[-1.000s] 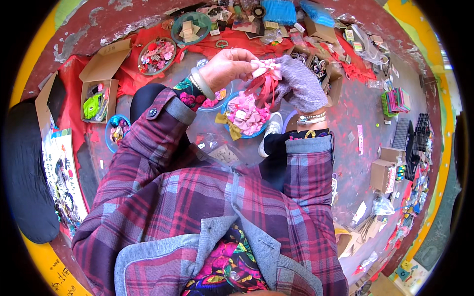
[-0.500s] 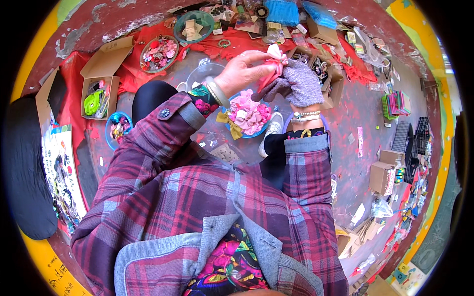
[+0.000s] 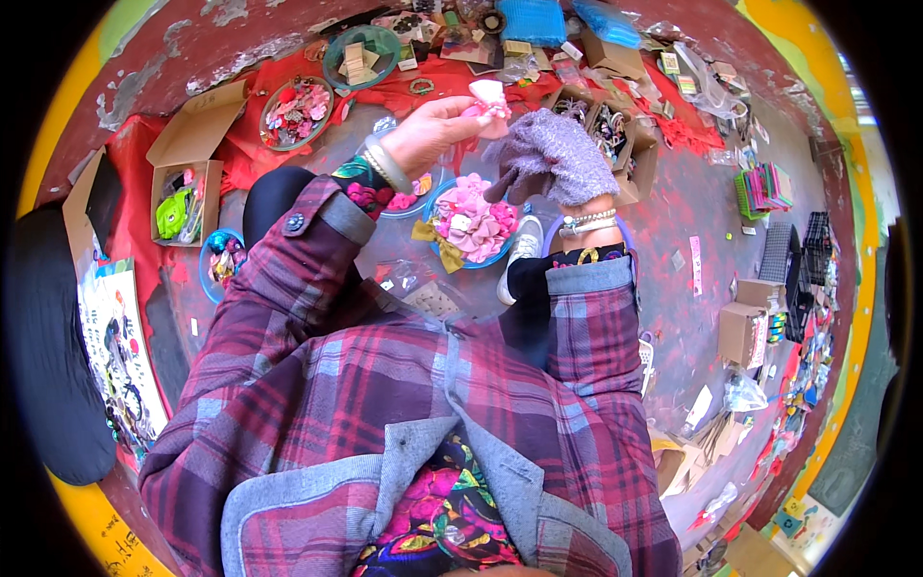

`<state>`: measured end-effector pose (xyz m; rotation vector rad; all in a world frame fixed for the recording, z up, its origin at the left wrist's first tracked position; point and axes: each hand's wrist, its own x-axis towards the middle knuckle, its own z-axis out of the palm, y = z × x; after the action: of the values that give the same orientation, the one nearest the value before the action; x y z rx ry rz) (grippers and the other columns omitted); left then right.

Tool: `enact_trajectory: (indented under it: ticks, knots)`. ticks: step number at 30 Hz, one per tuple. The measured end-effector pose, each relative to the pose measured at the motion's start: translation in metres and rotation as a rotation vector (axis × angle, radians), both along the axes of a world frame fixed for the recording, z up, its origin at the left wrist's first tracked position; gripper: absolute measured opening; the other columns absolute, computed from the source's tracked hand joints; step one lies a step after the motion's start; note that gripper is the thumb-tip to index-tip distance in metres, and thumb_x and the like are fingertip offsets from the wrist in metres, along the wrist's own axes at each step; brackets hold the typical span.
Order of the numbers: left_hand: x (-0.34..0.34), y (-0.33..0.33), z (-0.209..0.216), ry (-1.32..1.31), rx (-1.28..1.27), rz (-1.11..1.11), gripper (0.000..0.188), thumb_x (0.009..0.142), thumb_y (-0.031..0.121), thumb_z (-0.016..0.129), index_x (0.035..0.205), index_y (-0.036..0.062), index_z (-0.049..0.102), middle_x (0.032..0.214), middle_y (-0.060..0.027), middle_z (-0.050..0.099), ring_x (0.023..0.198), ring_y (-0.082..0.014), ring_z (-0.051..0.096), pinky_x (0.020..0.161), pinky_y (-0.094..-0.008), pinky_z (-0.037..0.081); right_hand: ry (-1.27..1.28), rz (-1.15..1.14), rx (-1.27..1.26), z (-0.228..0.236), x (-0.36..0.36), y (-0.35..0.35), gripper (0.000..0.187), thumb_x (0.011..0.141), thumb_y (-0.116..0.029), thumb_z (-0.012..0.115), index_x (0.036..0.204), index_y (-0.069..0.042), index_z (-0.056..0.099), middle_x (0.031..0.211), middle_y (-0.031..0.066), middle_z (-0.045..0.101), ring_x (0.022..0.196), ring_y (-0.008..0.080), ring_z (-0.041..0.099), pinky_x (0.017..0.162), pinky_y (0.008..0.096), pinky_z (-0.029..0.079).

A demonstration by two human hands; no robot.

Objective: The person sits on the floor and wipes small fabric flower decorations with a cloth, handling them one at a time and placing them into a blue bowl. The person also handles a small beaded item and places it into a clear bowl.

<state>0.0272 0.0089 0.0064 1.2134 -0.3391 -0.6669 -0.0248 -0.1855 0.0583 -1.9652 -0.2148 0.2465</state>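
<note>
While the left hand pinches a small pink-and-white fabric bow, the right hand just beside it is wrapped in fuzzy greyish-purple fabric, so can't tell its grip; pink cloth flowers fill a round blue basin below both, with a round teal tub farther off.

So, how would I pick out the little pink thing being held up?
Find the big plaid jacket and follow its left sleeve up to the bare left hand. Pinched there is a small pink-and-white fabric piece. Unlike the pink pieces in the blue bowl below, it is up in the air.
</note>
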Motion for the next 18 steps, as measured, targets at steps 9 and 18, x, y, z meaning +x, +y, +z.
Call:
enact_trajectory:
  ticks: [9,18]
  knots:
    - [-0.016,0.013,0.024,0.145,-0.065,-0.362,0.031,0.086,0.015,0.053,0.114,0.0020,0.049,0.099,-0.0037,0.058,0.093,-0.0110,0.055,0.080,-0.0223,0.042,0.266,-0.320,0.804,-0.031,0.006,-0.004,0.031,0.088,-0.038,0.047,0.088,-0.008,0.056,0.073,0.0052,0.057,0.059,0.0121,0.055,0.048,0.0234,0.045]
    - [-0.014,0.013,0.012,0.058,0.071,-0.591,0.029,0.087,0.013,0.051,0.110,-0.0047,0.052,0.104,-0.0070,0.058,0.093,-0.0113,0.054,0.085,-0.0234,0.041,-0.836,0.416,-0.471,-0.022,0.001,-0.011,0.025,0.067,-0.008,0.059,0.092,-0.007,0.060,0.095,0.0104,0.060,0.086,0.0290,0.056,0.076,0.0368,0.044]
